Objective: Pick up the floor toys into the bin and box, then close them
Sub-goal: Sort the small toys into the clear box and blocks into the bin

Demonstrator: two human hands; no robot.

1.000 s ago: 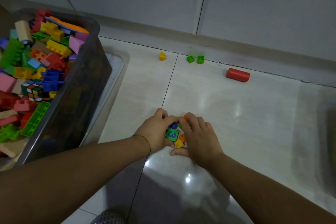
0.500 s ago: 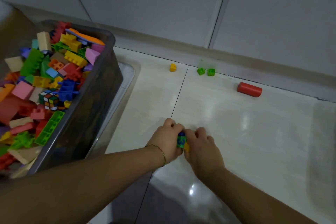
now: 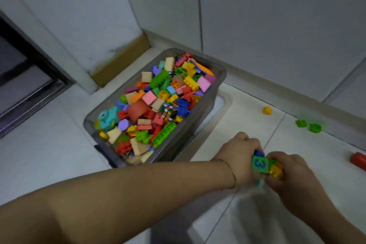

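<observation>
Two hands: left hand (image 3: 240, 156) and right hand (image 3: 291, 174) clamp a small clutch of blocks (image 3: 265, 166) between them, fingers curled in from both sides.
Why both: the pieces are small and loose, so squeezing from two sides looks like the way to carry the bunch in one trip.
Blocks: a green tile marked 3 faces up, with yellow and orange bits beside it and blue behind. Whether they are lifted or resting on the floor (image 3: 326, 144), I cannot tell.
Bin (image 3: 222, 69): open, heaped nearly to the rim, near the hands on their left.
Arms: the left forearm reaches long across the frame with its wrist turned inward. The right comes in from the lower right.
Left to collect: a yellow block (image 3: 267, 110), two green blocks (image 3: 301, 123) and a red cylinder (image 3: 358, 160), all near the wall (image 3: 277, 25).
</observation>
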